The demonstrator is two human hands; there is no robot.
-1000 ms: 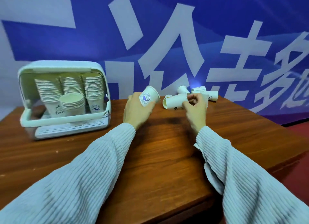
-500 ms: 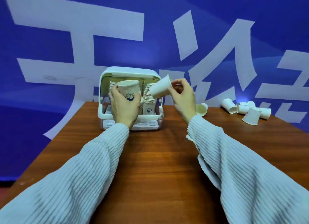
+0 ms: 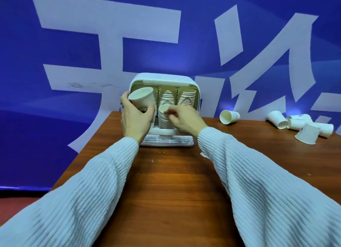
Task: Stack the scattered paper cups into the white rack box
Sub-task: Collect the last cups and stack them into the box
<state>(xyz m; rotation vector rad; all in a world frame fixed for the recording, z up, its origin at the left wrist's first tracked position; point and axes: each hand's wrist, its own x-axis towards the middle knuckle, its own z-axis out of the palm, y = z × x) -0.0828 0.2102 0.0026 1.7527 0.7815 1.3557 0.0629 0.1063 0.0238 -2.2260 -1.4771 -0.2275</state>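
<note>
A person in pale ribbed sleeves reaches across a brown wooden worktop (image 3: 166, 182) toward a white rack box (image 3: 162, 78) standing at 12 o'clock against a blue banner (image 3: 184, 34) with large white characters. The left hand (image 3: 135, 120) grips 1 upright paper cup (image 3: 142, 99) in front of the box's left side. The right hand (image 3: 184, 119) pinches the rim of the top cup on a short front stack (image 3: 163, 117) inside the box. Behind it stand taller rear stacks (image 3: 177, 97) of nested cups. At 2 o'clock, a single cup (image 3: 228, 117) lies on its side. Farther right, a cluster of loose cups (image 3: 302, 126) lies scattered near the worktop's edge.
</note>
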